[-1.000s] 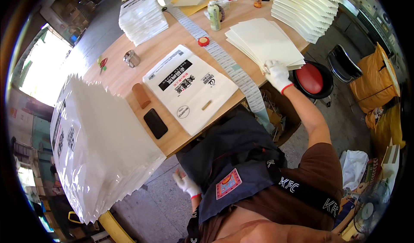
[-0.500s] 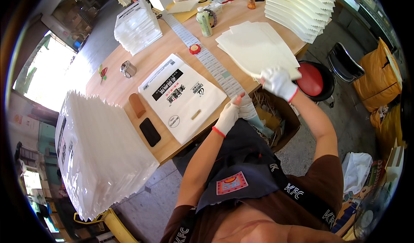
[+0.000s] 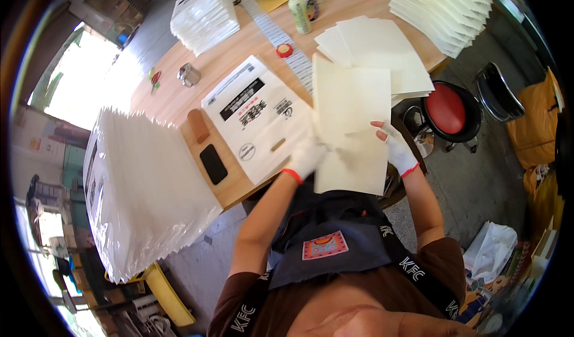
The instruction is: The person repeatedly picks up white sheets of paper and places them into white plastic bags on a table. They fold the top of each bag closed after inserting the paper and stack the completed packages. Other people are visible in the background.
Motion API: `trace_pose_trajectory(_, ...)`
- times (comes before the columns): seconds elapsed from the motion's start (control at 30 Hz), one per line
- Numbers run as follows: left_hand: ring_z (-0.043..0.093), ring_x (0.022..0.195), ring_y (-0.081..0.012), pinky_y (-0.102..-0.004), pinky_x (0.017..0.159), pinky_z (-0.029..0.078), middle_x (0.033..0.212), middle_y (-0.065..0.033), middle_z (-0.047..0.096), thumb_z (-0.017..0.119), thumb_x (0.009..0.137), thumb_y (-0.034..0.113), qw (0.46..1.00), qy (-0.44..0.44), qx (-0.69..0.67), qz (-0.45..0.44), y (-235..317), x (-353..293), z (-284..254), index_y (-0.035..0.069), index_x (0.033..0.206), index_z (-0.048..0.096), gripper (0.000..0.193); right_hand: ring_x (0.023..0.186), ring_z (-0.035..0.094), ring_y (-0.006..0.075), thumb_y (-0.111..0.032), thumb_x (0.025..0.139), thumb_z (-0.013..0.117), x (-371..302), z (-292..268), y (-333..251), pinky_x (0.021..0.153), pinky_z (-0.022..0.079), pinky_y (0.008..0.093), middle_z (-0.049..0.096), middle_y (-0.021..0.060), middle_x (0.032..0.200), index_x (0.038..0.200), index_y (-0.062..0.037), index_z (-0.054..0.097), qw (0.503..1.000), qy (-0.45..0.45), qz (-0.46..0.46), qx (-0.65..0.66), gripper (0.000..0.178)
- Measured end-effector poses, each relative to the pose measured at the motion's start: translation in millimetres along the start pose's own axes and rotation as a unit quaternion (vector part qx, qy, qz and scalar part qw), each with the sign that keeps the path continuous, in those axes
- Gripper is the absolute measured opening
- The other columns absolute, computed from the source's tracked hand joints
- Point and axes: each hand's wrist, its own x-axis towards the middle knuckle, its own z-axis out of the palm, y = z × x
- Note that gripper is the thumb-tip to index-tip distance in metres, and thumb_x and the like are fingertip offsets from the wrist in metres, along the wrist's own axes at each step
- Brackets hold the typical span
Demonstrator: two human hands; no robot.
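Observation:
A cream-coloured sheet (image 3: 353, 122) of stiff paper or card stands out in front of me, past the table's near edge. My right hand (image 3: 399, 150), in a white glove with bare fingertips, grips its right edge. At the sheet's left edge is my left hand (image 3: 306, 156), gloved too and smeared by motion, so its fingers do not show clearly. Left of the sheet lies a stack of printed white plastic bags (image 3: 257, 122). Behind it, a pile of similar cream sheets (image 3: 388, 53) rests on the table.
Tall piles of plastic bags stand at the near left (image 3: 143, 193) and far left (image 3: 203, 17). A black phone (image 3: 213, 164), a brown block (image 3: 198, 126), a metal cup (image 3: 188, 75) and a green bottle (image 3: 299, 13) are on the table (image 3: 161, 101). A red stool (image 3: 445, 108) stands right.
My right hand has brought a cream sheet off the pile toward me. My left hand has shifted slightly left, to the sheet's left edge. The view has shifted a little.

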Motion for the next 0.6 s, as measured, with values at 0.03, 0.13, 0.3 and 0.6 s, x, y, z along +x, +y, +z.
trace_pose_trajectory(0.03,0.044,0.119,-0.0394,-0.0458,0.092,0.044,0.133,-0.027,0.039,0.066,0.074,0.022,0.994,0.074,0.062,0.059,17,-16,25,-0.006,0.134,0.038,0.072,0.111,0.055,0.0164,-0.015,0.085,0.068,-3,19,4,0.088,0.049,0.0308,0.059,0.0108,0.122,0.128,-0.0003,0.051,0.999,0.021,0.006,-0.031,0.049)
trace_pose_trajectory(0.13,0.014,0.135,-0.0501,-0.0582,0.097,0.032,0.146,-0.0348,0.014,0.074,0.062,0.03,0.934,0.05,0.334,0.119,62,-63,61,-0.011,0.138,0.03,0.097,0.11,0.054,0.0167,-0.024,0.079,0.075,-14,73,25,0.087,0.048,0.028,0.059,0.0118,0.122,0.128,0.0021,0.05,0.969,0.054,-0.116,-0.21,0.061)
trace_pose_trajectory(0.3,0.035,0.132,-0.0395,-0.0473,0.102,0.037,0.145,-0.0218,0.034,0.075,0.072,0.023,0.979,-0.021,0.129,0.157,39,-62,17,0.004,0.137,0.042,0.076,0.09,0.065,0.0161,-0.02,0.09,0.066,-6,49,50,0.076,0.053,0.0269,0.066,0.0106,0.109,0.121,0.0028,0.056,0.985,0.146,-0.096,-0.008,0.039)
trace_pose_trajectory(0.6,0.059,0.091,-0.0314,-0.0409,0.079,0.048,0.09,-0.0132,0.063,0.069,0.081,0.025,0.911,0.252,0.313,0.098,-88,-25,-96,0.006,0.087,0.066,0.021,0.091,0.064,0.0128,-0.02,0.089,0.067,-28,55,3,0.076,0.052,0.026,0.066,0.0083,0.108,0.124,0.002,0.054,0.98,-0.021,-0.103,-0.167,0.044)
